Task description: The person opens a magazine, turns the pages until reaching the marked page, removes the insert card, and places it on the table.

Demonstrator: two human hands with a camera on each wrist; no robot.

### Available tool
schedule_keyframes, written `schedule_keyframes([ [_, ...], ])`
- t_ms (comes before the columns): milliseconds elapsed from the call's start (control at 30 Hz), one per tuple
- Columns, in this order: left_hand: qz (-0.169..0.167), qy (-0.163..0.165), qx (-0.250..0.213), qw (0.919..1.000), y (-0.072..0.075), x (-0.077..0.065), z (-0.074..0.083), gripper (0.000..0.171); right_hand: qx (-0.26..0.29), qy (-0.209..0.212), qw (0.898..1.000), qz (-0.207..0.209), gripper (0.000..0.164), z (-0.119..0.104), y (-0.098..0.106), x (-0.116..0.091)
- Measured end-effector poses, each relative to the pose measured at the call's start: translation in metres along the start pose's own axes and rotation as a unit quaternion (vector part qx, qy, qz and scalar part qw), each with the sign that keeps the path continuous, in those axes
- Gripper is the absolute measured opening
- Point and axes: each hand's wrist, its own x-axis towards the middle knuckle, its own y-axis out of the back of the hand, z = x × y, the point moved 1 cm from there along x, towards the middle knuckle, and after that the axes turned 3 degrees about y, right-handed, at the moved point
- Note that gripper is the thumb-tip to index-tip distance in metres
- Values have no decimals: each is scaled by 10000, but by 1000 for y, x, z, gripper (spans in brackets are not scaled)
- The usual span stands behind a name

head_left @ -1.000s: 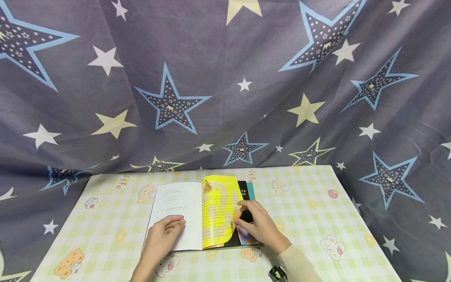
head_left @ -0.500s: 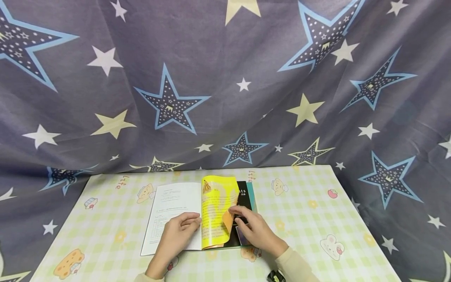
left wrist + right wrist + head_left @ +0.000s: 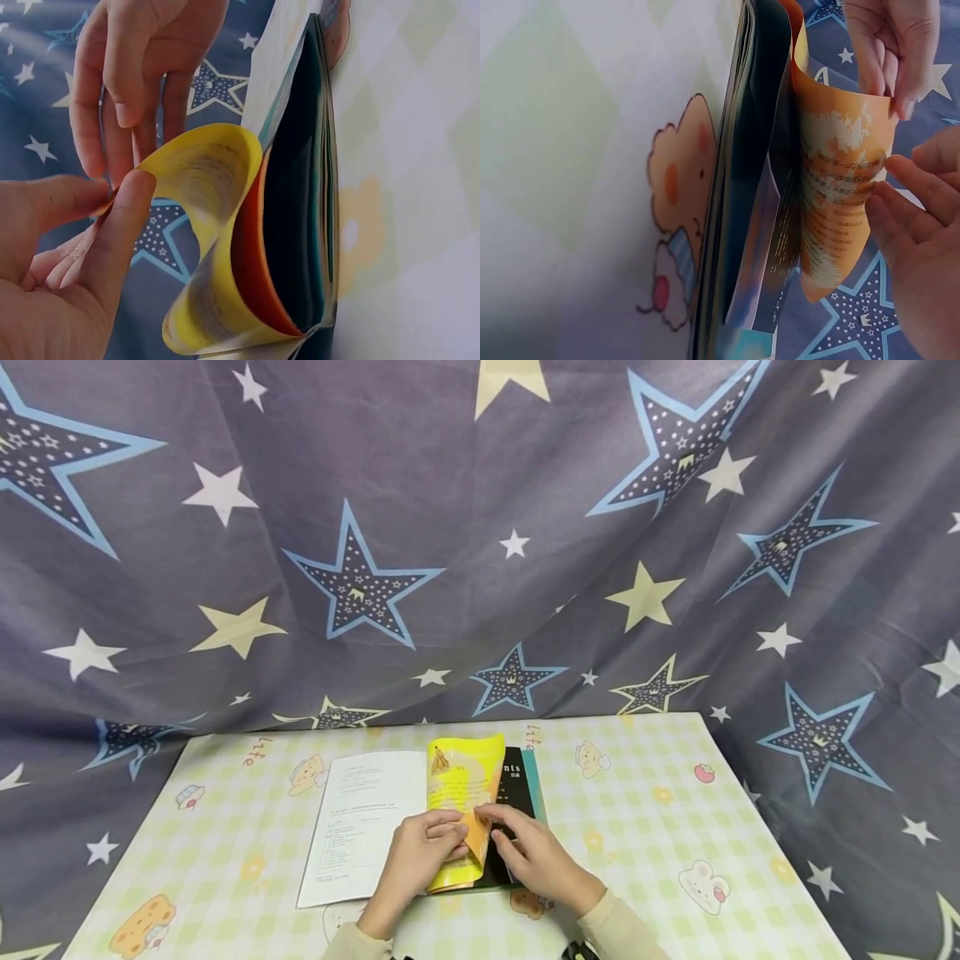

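Note:
An open book lies on the table, with a white left page (image 3: 363,814). Its yellow page (image 3: 461,768) stands lifted and curls over, showing an orange reverse side (image 3: 836,195). With thumb and finger, my left hand (image 3: 422,856) pinches the free edge of this page, as the left wrist view shows. My right hand (image 3: 542,860) is at the page's right side. Its extended fingertips (image 3: 881,191) touch or nearly touch the orange side near the edge. Under the lifted page shows a black contents page (image 3: 517,810) with white print.
A green checked tablecloth (image 3: 637,860) with cartoon prints covers the table. Behind it hangs a dark curtain (image 3: 450,610) with stars. The book's teal edge (image 3: 536,781) shows on the right. A small dark object (image 3: 579,950) is near the right sleeve.
My left hand has moved right, from the white page to the yellow page's edge, and now pinches it. My right hand has shifted slightly left and down. The yellow page is lifted further over.

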Motion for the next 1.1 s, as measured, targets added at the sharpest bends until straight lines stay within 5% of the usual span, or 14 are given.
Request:
schedule_keyframes([
  [400, 520, 360, -445, 9970, 25, -4, -2, 26, -6, -93, 9999, 146, 44, 1, 8, -5],
  [667, 1284, 636, -726, 9870, 63, -19, -11, 24, -91, -79, 9998, 169, 45, 8, 14, -13],
  [1100, 2248, 1104, -750, 9652, 132, -64, -25, 43, -795, -453, 9957, 165, 48, 16, 20, -23],
])
